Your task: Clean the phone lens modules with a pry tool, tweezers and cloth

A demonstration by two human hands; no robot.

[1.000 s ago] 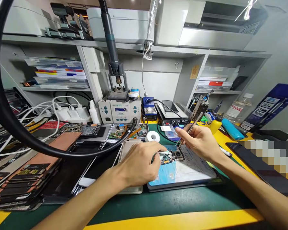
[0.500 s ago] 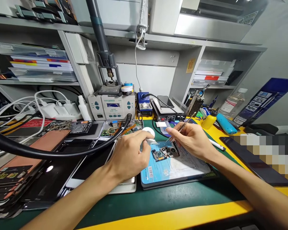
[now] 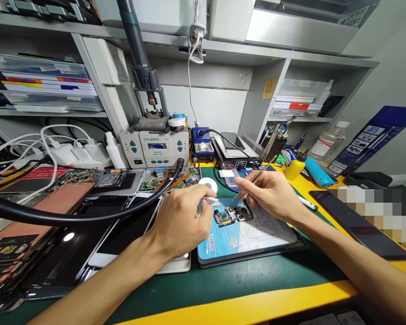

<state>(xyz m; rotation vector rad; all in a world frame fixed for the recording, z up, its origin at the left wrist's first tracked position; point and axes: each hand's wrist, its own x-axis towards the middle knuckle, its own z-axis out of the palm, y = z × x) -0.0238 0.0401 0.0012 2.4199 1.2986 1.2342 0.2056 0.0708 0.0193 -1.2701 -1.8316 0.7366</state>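
Observation:
My left hand (image 3: 181,221) is closed, its thumb and forefinger pinching a small white wipe (image 3: 210,199) at the left of the blue-and-white book (image 3: 223,247). Metal tweezers (image 3: 264,170) sit in my right hand (image 3: 275,195), their tips pointing down and left over the book. Beneath the tips lies a dark phone camera module (image 3: 225,217) with round lenses, and a second lens block (image 3: 245,213) adjoins it on the right. Whether the tips touch either one, I cannot tell. Part of the wipe is hidden by my fingers.
A thick black hose (image 3: 88,219) arches across the left side, above stacked phone parts (image 3: 50,212). Behind my hands stand a hot-air station (image 3: 157,151) and a white roll (image 3: 208,183). At the right are a yellow bottle (image 3: 295,167) and a dark tablet (image 3: 358,225).
My left hand has drawn back left from the camera module with the wipe, uncovering the module. The tweezers stay over it. The whole view has shifted slightly.

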